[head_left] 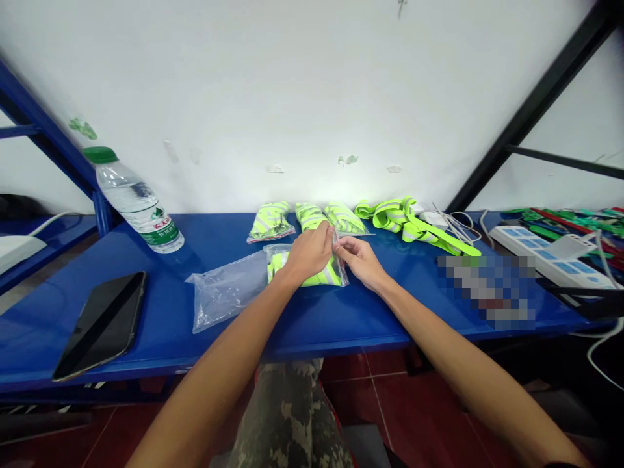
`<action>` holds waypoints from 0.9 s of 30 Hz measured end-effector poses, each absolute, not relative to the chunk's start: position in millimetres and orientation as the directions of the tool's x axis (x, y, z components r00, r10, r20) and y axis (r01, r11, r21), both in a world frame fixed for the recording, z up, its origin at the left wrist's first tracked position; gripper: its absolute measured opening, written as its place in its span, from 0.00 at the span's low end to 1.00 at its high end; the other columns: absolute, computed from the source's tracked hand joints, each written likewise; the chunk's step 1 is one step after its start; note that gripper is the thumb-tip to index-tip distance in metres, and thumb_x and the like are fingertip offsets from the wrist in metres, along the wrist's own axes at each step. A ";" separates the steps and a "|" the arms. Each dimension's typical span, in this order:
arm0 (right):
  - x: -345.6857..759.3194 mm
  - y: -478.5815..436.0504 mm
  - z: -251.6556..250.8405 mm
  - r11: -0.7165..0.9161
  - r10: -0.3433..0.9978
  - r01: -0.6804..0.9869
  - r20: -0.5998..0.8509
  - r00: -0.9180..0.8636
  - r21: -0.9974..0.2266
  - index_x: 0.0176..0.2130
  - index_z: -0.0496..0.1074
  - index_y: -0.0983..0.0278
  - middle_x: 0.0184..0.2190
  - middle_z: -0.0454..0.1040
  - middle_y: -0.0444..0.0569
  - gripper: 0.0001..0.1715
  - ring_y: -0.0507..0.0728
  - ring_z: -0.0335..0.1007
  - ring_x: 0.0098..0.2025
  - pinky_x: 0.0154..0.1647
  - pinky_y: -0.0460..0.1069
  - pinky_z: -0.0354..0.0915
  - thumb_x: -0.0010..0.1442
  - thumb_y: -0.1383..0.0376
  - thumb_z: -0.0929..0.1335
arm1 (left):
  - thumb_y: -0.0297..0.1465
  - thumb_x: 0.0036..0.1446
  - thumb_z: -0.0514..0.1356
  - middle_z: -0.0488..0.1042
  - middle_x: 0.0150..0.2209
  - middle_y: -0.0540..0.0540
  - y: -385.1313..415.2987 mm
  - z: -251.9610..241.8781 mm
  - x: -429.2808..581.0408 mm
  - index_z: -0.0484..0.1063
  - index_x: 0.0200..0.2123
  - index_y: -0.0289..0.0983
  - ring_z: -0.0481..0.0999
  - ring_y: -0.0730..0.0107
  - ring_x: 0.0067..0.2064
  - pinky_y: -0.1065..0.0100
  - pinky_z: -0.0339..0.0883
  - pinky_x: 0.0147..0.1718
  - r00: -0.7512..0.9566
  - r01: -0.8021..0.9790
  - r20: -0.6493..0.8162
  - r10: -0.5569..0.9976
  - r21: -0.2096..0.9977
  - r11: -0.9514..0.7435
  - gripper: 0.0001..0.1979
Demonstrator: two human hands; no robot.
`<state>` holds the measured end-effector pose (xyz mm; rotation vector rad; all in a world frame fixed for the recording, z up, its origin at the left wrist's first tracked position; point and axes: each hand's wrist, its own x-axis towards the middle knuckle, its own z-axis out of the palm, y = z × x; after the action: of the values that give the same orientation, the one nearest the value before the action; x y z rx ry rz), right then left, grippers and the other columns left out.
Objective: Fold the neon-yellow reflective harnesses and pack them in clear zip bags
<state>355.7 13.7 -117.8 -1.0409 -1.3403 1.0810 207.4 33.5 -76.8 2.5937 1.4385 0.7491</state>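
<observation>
A clear zip bag with a folded neon-yellow reflective strap inside lies on the blue table. My left hand is closed on the bag's right end, its fist over the top edge. From the right, my right hand pinches the same zip edge, fingertips close to the left hand's. Left of it rests a flat, clear plastic bag. Behind stand several filled bags: one bag of yellow strap at the left, others partly behind my left hand. A loose yellow reflective strap lies to the right.
A water bottle with a green cap stands at the back left. A black phone lies near the front left edge of the blue table. A white power strip, cables and a blurred-out item are at the right, with a white wall behind.
</observation>
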 end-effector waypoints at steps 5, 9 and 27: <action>355.9 13.3 -116.7 0.183 0.982 -0.022 0.184 -0.042 -0.983 0.31 0.71 0.63 0.21 0.67 0.41 0.26 0.50 0.59 0.22 0.24 0.47 0.57 0.47 0.45 0.74 | 0.38 0.71 0.38 0.76 0.33 0.44 32.7 -76.8 206.0 0.63 0.42 0.39 0.77 0.58 0.37 0.64 0.60 0.34 0.461 0.752 0.372 0.805 0.318 -0.577 0.18; 358.1 16.1 -120.4 0.240 0.970 0.009 0.240 -0.044 -0.971 0.31 0.71 0.63 0.22 0.67 0.41 0.23 0.50 0.59 0.23 0.25 0.47 0.56 0.49 0.48 0.74 | 0.37 0.71 0.38 0.76 0.35 0.43 31.2 -75.7 205.5 0.61 0.45 0.39 0.77 0.58 0.37 0.65 0.59 0.33 0.482 0.718 0.378 0.790 0.347 -0.604 0.16; 359.8 16.2 -122.6 0.279 0.959 0.112 0.282 0.007 -0.954 0.34 0.72 0.63 0.23 0.67 0.42 0.23 0.50 0.57 0.23 0.24 0.46 0.55 0.53 0.46 0.71 | 0.35 0.70 0.40 0.77 0.35 0.40 23.5 -69.0 210.6 0.63 0.46 0.37 0.79 0.55 0.39 0.62 0.64 0.39 0.363 0.794 0.368 0.856 0.359 -0.491 0.15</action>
<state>359.8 16.2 -122.6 -1.0837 -1.3935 0.9254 210.6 23.5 -69.0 2.4920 1.5169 0.7871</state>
